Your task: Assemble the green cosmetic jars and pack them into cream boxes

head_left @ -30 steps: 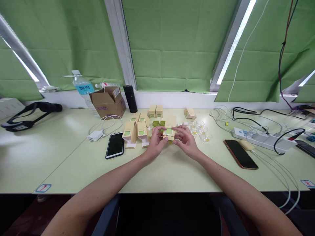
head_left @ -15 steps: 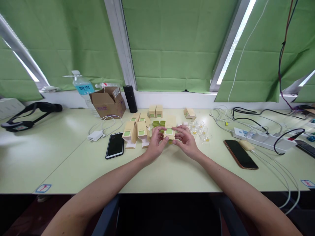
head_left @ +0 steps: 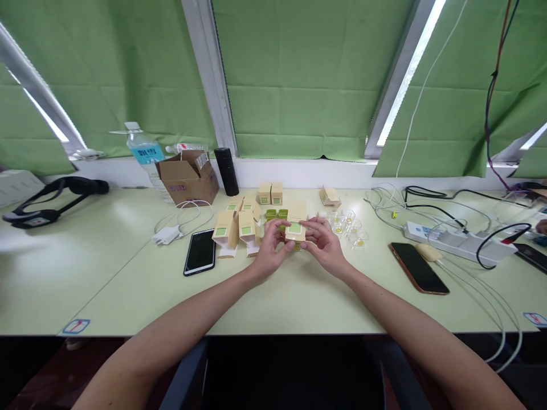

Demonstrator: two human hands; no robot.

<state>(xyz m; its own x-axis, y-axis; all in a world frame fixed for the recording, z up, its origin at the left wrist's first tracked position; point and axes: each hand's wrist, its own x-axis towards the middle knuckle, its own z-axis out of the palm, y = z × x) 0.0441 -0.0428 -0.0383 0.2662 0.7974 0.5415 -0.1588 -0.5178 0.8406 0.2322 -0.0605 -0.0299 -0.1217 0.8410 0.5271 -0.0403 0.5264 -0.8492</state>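
A small tan cardboard box (head_left: 294,229) with a pale green square on its face is held between both hands over the table. My left hand (head_left: 272,246) grips its left side, thumb at the lower edge. My right hand (head_left: 323,244) has hold of the right side, fingertips on top and thumb below. Just behind the fingers sit green cups (head_left: 277,214). Several clear plastic cups (head_left: 351,226) with yellow bases cluster by my right hand. To the left, open tan boxes (head_left: 225,232) stand with their flaps down.
Two closed tan boxes (head_left: 270,193) stand at the back, another box (head_left: 330,196) lying right of them. A phone (head_left: 200,253) is on the left, a second phone (head_left: 419,268) on the right by a power strip (head_left: 459,242). A brown carton (head_left: 188,179) and black cylinder (head_left: 226,172) stand behind.
The held box has tipped slightly, its lower flap now closer in beneath the face. Both hands stay in nearly the same place. Part of another person's hand shows at the far right edge.
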